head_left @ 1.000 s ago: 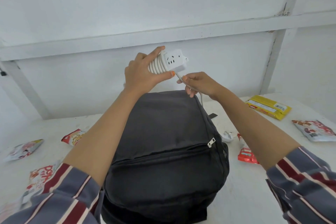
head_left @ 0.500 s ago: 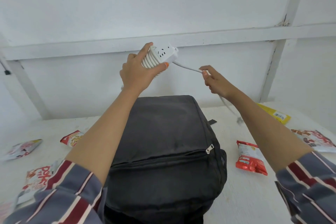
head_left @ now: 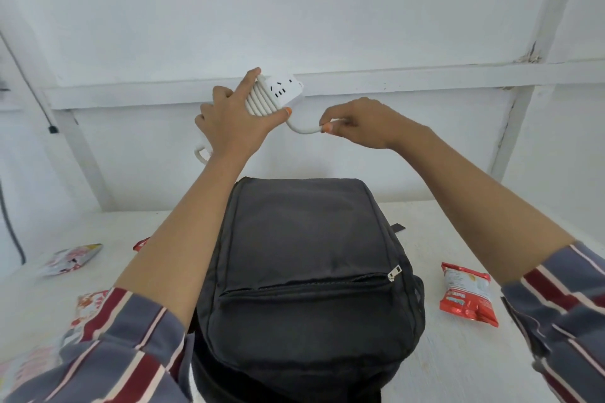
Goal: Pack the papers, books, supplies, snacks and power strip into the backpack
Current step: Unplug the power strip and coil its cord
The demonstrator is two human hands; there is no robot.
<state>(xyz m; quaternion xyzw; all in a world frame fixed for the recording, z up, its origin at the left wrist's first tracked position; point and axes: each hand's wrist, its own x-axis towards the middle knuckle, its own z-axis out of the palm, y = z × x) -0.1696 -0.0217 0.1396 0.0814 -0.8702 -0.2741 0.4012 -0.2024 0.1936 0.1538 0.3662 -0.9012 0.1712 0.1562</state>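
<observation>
Left hand (head_left: 234, 123) is gripping the white power strip (head_left: 281, 91) up in the air above the dark backpack (head_left: 307, 271), cord coils wound around it under the fingers. Right hand (head_left: 363, 123) pinches the loose cord (head_left: 302, 128) just beside it. Backpack sits zipped on the white table (head_left: 458, 363), with a red snack bag (head_left: 468, 293) to its right and another snack packet (head_left: 70, 259) off to the left

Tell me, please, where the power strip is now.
Head view: the power strip is above the backpack, gripped by the left hand; the right hand pinches its cord.
</observation>
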